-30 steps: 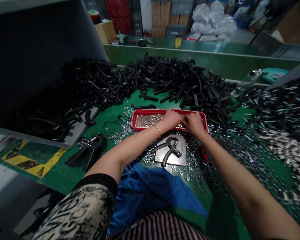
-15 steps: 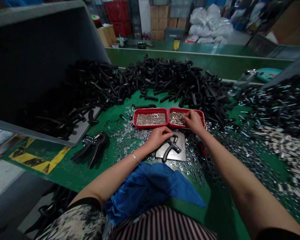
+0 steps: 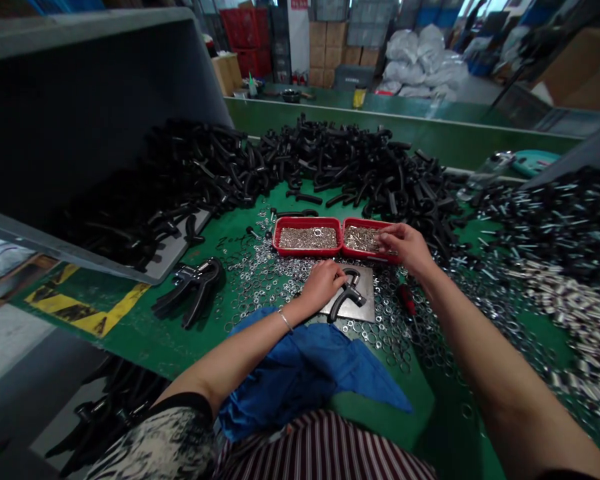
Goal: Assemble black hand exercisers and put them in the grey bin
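Note:
My left hand (image 3: 324, 282) rests with curled fingers on a black hand-grip part (image 3: 348, 296) that lies on a small grey metal plate (image 3: 363, 308). My right hand (image 3: 405, 245) hovers at the near edge of the right-hand red tray (image 3: 369, 255) of small metal parts, fingers pinched together; whether they hold a part is too small to see. A second red tray (image 3: 307, 251) of silvery pieces sits just left of it. Loose steel rings (image 3: 265, 273) lie scattered round the plate.
A big heap of black curved handles (image 3: 330, 160) fills the back of the green table (image 3: 145, 337). Assembled black grips (image 3: 193, 287) lie at the left, springs and metal pins (image 3: 570, 267) pile at the right. A blue cloth (image 3: 305, 370) covers my lap; a grey bin wall (image 3: 90, 100) rises left.
My left hand has left the red trays and come down onto the black part on the plate. My right hand has stayed at the right tray, drawing slightly towards its near edge.

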A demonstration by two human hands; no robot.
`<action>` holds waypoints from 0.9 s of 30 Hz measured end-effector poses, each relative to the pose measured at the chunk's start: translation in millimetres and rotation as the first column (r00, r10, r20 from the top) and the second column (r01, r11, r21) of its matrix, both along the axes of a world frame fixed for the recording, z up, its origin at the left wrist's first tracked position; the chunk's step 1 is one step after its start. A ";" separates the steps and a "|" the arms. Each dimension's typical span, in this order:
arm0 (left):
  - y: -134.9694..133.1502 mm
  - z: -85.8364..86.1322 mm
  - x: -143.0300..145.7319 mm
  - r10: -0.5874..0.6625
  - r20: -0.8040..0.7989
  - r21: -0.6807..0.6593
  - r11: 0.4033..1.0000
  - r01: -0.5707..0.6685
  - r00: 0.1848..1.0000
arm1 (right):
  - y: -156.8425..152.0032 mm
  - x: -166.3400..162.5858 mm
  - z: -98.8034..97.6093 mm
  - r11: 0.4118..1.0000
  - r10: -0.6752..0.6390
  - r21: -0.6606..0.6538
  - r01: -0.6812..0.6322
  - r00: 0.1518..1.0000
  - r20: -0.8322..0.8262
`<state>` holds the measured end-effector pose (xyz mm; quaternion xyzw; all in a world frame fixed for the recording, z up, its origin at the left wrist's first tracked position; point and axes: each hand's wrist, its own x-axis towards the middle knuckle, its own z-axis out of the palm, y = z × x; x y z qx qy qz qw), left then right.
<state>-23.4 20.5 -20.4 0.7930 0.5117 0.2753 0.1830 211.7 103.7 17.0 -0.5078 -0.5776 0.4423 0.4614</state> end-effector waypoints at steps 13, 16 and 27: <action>-21.5 2.6 -4.9 -0.196 -0.349 0.158 0.952 0.264 0.916 | -74.2 -23.2 -52.3 0.997 0.009 -0.072 0.012 0.958 0.288; -25.8 2.5 -7.4 -0.184 -0.292 0.128 0.965 0.229 0.939 | -73.1 -22.2 -52.5 0.998 0.018 -0.067 0.003 0.952 0.306; -24.2 3.4 -13.0 -0.284 -0.211 0.081 0.948 0.306 0.935 | -77.1 -34.5 -46.2 0.960 -0.004 0.199 -0.197 0.701 0.713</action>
